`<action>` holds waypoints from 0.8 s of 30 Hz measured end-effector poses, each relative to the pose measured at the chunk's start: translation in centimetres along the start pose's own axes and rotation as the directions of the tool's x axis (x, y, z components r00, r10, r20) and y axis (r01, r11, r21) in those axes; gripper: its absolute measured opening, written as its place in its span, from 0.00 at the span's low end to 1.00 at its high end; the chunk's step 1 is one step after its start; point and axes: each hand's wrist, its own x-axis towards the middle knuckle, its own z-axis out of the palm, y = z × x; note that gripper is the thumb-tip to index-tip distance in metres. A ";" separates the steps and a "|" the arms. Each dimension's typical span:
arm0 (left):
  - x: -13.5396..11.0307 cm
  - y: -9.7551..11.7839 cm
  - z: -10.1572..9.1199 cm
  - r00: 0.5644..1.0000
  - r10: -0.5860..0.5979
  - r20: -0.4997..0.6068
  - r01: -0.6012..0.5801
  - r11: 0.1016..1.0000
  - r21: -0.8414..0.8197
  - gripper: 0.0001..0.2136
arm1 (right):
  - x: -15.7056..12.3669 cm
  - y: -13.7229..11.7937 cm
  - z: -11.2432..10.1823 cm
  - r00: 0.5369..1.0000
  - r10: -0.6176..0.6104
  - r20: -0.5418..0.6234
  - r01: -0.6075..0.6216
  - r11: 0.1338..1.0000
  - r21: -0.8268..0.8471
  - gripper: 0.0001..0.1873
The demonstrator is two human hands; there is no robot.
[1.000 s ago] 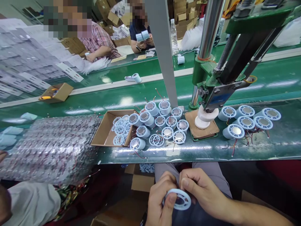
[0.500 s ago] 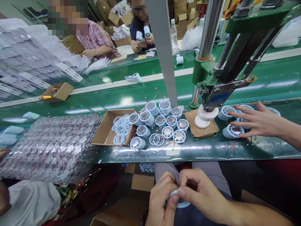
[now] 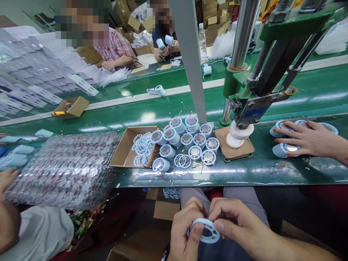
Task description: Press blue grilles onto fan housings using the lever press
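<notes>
Low over my lap, both hands hold a light blue slotted plastic ring [image 3: 208,237]. My left hand [image 3: 186,224] grips its left side, with the thumb on the face. On the upper right edge, my right hand [image 3: 231,219] pinches the ring between thumb and fingers. What lies behind the ring, between the fingers, is hidden. Beyond my hands, on the green bench [image 3: 195,177], stand several light blue cylinders [image 3: 208,156] with round silvery tops and thin wires. A few loose rings [image 3: 182,161] lie among them.
A green press [image 3: 244,105] with a white head [image 3: 236,136] stands over a brown pad. At right, another person's hand [image 3: 312,139] rests on more cylinders. Left are a cardboard box [image 3: 119,154] of rings and a bubble-wrap bundle [image 3: 65,166]. Two people sit across the bench.
The ring in my hands has tilted so more of its slotted face shows. At right, the other person's hand has moved the cylinders farther right, away from the press.
</notes>
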 end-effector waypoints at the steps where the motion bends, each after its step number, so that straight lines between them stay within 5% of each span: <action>1: 0.0 0.0 0.0 1.000 -0.011 -0.003 0.011 1.000 0.003 0.16 | 0.0 0.1 0.0 1.000 0.010 0.002 -0.010 1.000 0.021 0.16; 8: -0.1 0.6 0.2 0.998 -0.068 -0.015 0.069 0.997 0.037 0.16 | 0.5 0.5 0.1 0.997 0.071 0.028 -0.074 0.994 0.087 0.19; 12: -1.2 -1.1 -1.8 0.967 -0.230 -0.109 0.244 0.959 0.145 0.19 | 0.9 1.3 -1.1 0.999 -0.004 -0.050 -0.010 0.964 -0.265 0.13; 15: -3.0 -4.7 -5.5 0.805 -0.469 -0.363 0.561 0.801 0.209 0.22 | 0.5 2.6 -3.4 0.986 -0.018 -0.167 -0.063 0.882 -0.466 0.13; 20: -4.9 -11.5 -11.2 0.569 -0.551 -0.610 0.766 0.625 0.151 0.16 | 0.7 4.4 -6.2 0.969 0.031 -0.247 -0.156 0.847 -0.507 0.17; 24: -3.8 -14.3 -11.9 0.477 -0.566 -0.672 0.815 0.571 0.098 0.13 | 3.2 4.7 -4.7 0.987 0.040 -0.158 -0.123 0.820 -0.559 0.17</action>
